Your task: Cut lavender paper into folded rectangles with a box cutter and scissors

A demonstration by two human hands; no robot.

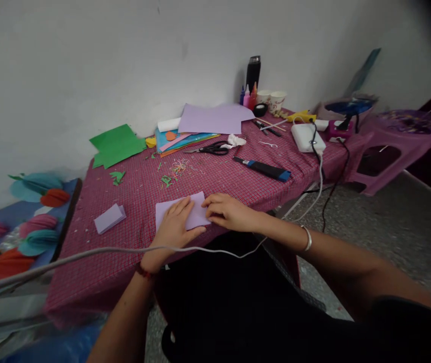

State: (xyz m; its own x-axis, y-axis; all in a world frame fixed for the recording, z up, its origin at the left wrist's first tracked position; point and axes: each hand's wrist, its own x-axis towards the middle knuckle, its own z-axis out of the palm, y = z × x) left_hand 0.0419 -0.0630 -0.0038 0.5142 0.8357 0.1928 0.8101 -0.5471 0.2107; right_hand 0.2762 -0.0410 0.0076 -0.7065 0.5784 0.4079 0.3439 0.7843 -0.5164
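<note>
A sheet of lilac paper (198, 216) lies near the front edge of the table, before my body. My left hand (174, 223) rests flat across its left half, fingers stretched out and pressing down. At the paper's right edge is my right hand (227, 212), its fingers curled and the thumb and fingertips closed on the edge. Whether the sheet is folded there is hard to make out. To the left sits a small folded stack of lilac paper (109, 219), apart from both hands.
Black-handled scissors (215, 148), a blue-and-black cutter (262, 169) and paper scraps (179, 167) lie behind the hands. Green paper (117, 145) and large lilac sheets (215, 118) are at the back. A white cable (215, 250) crosses before me; a white box (308, 137) stands right.
</note>
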